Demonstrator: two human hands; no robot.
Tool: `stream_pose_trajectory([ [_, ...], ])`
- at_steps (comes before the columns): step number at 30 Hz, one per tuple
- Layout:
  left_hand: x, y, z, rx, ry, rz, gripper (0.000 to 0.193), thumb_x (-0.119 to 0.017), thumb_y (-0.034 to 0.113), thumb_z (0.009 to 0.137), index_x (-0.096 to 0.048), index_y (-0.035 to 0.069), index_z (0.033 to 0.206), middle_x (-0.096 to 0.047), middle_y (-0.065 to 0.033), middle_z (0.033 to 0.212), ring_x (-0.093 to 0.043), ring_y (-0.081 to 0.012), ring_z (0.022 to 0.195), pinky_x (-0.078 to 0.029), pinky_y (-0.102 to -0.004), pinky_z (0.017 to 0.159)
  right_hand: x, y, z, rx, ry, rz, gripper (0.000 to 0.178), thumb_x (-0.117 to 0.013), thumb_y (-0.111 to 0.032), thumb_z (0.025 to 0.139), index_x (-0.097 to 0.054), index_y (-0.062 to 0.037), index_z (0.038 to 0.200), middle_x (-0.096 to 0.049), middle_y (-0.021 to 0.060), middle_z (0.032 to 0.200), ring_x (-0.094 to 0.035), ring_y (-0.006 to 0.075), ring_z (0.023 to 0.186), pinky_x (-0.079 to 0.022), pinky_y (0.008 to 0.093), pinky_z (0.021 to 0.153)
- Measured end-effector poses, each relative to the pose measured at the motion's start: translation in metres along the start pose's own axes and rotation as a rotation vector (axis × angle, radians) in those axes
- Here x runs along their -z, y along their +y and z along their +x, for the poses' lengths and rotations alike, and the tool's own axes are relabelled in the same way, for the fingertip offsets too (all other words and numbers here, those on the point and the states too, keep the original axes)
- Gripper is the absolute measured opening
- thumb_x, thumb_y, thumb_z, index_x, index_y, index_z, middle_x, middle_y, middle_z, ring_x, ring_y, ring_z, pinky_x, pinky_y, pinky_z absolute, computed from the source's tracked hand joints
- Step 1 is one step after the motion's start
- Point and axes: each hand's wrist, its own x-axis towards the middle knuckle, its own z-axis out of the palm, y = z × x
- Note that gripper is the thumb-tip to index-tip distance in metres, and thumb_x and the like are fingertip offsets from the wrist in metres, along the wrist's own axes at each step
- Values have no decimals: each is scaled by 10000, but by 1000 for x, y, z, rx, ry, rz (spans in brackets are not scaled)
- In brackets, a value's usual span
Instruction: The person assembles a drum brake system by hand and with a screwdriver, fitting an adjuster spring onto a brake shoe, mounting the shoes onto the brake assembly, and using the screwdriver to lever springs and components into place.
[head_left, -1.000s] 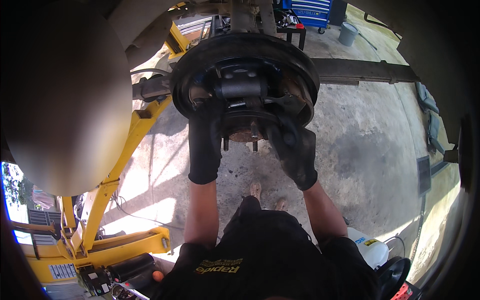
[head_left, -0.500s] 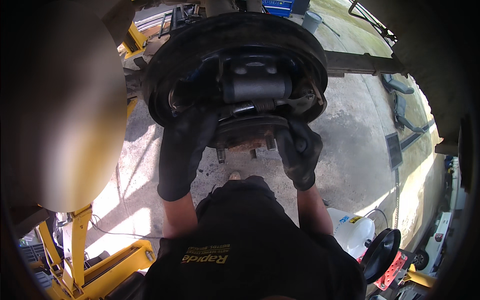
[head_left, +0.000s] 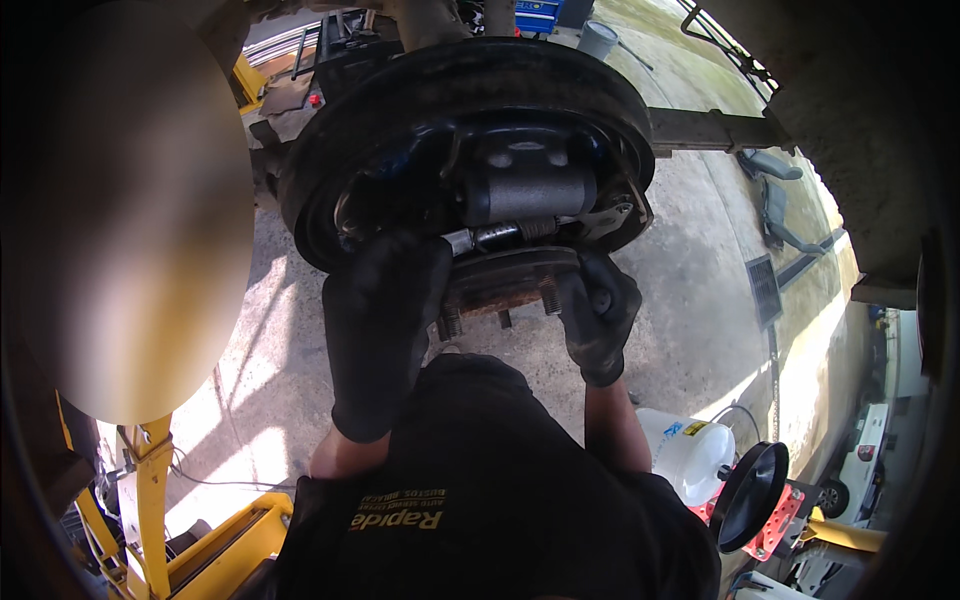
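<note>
In front of me is a drum brake assembly with a dark round backing plate [head_left: 470, 75]. A grey wheel cylinder [head_left: 530, 192] sits inside it near the top. Below the cylinder runs a metal brake adjuster [head_left: 495, 237] with a coil spring round its right part. My left hand [head_left: 385, 300], in a black glove, is closed at the adjuster's left end; its fingertips are partly hidden. My right hand [head_left: 602, 315], gloved too, is closed beside the right edge of the hub flange [head_left: 515, 265]. What its fingers hold behind the flange is hidden. Threaded wheel studs [head_left: 551, 295] point down from the flange.
A blurred pale rounded shape [head_left: 130, 220] fills the left side close up. Yellow metal stands [head_left: 155, 490] are at lower left. A white tank [head_left: 685, 455] and a black round dish [head_left: 752, 497] stand at lower right. A metal beam [head_left: 715, 130] extends right behind the plate.
My left hand has turned more upright and moved slightly right, and more of the adjuster's left part shows. My right hand stays by the flange. The whole view has shifted a little.
</note>
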Motion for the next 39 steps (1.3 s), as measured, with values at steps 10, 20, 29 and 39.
stream_pose_trajectory([
  [10, -11, -4, -1, -5, 17, -156, 60, -684, 78, 974, -662, 25, 959, -604, -4, 781, -548, -66, 713, -420, -259, 631, 1, 0, -1, -9, -3, -12, 214, -610, -60, 902, -714, 57, 1048, -700, 93, 832, -623, 115, 728, -480, 271, 666],
  [20, -7, -18, -8, -239, 2, 374, 244, -598, 2, 975, -685, -16, 1203, -675, -195, 1117, -678, -339, 975, -523, -387, 823, 4, -2, -2, -57, -3, -29, 191, -629, -36, 878, -721, 43, 1025, -707, 92, 827, -616, 125, 689, -481, 288, 641],
  [29, -18, -17, -6, -194, 103, 57, 140, -614, 31, 991, -693, -10, 1099, -656, -66, 884, -591, -131, 759, -431, -286, 639, 5, 2, -1, 37, -6, -121, 163, -621, -8, 842, -705, 35, 976, -671, 106, 794, -612, 154, 653, -465, 291, 614],
  [39, -19, -19, -7, -195, 87, 130, 335, -509, -9, 968, -663, -31, 1265, -657, -225, 1116, -665, -368, 929, -498, -428, 763, 4, 10, -4, -10, -4, -56, 194, -734, -54, 840, -721, -11, 1029, -656, 119, 759, -656, 224, 628, -501, 321, 600],
])
